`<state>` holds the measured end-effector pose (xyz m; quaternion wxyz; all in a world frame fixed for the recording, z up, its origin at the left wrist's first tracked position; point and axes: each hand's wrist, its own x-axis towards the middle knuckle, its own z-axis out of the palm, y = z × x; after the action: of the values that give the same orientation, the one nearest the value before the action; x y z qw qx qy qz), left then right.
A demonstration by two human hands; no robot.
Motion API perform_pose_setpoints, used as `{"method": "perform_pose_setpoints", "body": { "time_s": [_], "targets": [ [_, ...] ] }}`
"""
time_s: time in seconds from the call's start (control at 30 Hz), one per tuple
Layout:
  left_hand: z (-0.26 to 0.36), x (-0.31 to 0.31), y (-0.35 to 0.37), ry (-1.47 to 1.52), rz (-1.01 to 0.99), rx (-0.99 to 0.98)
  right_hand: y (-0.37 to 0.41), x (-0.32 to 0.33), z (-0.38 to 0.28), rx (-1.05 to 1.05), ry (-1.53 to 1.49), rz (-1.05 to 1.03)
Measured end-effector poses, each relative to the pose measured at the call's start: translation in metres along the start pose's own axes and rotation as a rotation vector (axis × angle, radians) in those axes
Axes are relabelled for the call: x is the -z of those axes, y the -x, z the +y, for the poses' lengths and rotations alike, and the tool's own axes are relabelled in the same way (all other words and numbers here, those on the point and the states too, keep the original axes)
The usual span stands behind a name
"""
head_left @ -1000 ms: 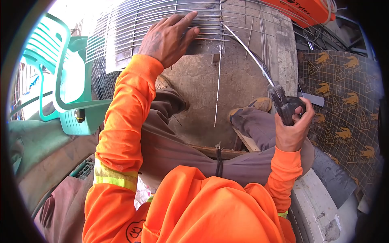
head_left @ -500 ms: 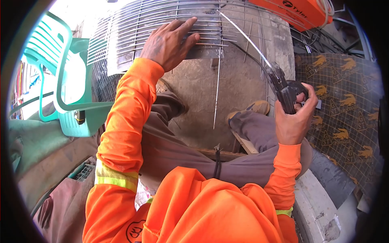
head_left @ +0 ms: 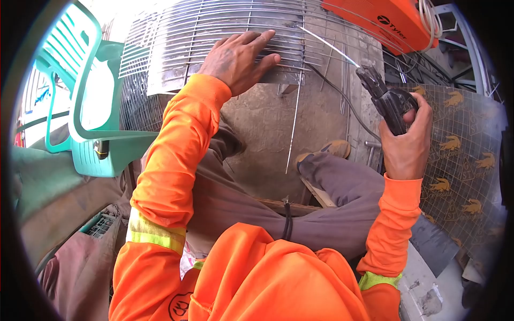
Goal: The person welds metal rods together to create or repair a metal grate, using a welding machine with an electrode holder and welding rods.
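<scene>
My left hand (head_left: 241, 60) lies on a grid of thin metal rods (head_left: 214, 22), its fingers stretched out and thumb apart. Beneath the grid is a flat metal sheet (head_left: 166, 72). My right hand (head_left: 409, 139) is wrapped round a black welding electrode holder (head_left: 390, 106). Clamped in the holder is a thin welding electrode (head_left: 329, 44), slanting up and left, with its far tip at the grid's rods near the crossing rod. One long rod (head_left: 293, 128) sticks out of the grid toward my legs.
An orange welding machine (head_left: 375, 18) marked Tyler stands at the top right. A green plastic chair (head_left: 85, 123) is on my left. Dark printed boards (head_left: 460, 155) lie on the right. A black cable (head_left: 348, 101) crosses the concrete floor (head_left: 262, 117) between my feet and the grid.
My right hand and the electrode holder have shifted right, and the holder is tilted more. My left hand still rests on the grid, slightly farther right in view.
</scene>
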<state>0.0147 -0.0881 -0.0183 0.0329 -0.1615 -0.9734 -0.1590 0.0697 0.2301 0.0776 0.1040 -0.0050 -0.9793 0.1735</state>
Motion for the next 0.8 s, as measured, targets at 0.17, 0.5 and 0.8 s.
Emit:
{"method": "perform_pose_setpoints", "body": {
  "time_s": [0.17,0.5,0.8],
  "targets": [
    [0.000,-0.003,0.000,-0.026,0.016,-0.011,-0.007,0.006,0.001,0.024,0.018,-0.021],
    [0.001,0.000,-0.001,-0.012,0.002,-0.009,-0.057,0.035,-0.006,0.167,0.111,-0.116],
    [0.003,0.002,-0.001,-0.006,-0.009,0.007,-0.085,0.048,0.002,0.287,0.093,-0.060]
  ]
}}
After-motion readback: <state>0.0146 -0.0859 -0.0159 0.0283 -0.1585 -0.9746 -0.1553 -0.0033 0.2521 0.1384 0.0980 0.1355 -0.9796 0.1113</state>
